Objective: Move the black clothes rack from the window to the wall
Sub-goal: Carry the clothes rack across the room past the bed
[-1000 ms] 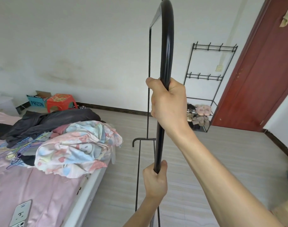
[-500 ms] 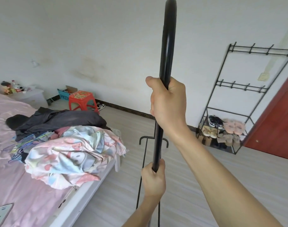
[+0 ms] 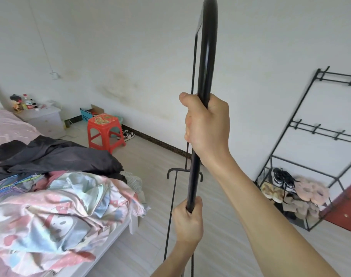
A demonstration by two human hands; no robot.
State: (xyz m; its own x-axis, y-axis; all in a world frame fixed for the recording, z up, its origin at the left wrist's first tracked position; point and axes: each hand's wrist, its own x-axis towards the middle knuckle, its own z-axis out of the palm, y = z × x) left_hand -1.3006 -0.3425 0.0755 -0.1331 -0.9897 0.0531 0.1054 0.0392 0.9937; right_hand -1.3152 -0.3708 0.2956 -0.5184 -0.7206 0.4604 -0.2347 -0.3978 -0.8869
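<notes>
- The fingers of the right hand (image 3: 207, 126) wrap tight around the near upright of the black clothes rack (image 3: 205, 62), thumb up along the tube; the left hand (image 3: 187, 222) clamps the same tube lower down, fist closed around it.
- The rack stands upright in the middle of the room, between the bed (image 3: 102, 254) on the left and the white wall (image 3: 130, 47) ahead; its far thin upright and curved foot bar show just behind the gripped tube, over the pale floor (image 3: 220, 226).
- On the bed lies a heap of clothes (image 3: 56, 202), with a dark garment on top towards the back.
- A red stool (image 3: 104, 130) stands near the wall beyond the bed, a pair of sneakers (image 3: 127, 134) just beside it.
- At right, a black wire shoe rack (image 3: 318, 132) leans at the wall, holding shoes and slippers on its lowest shelf.
</notes>
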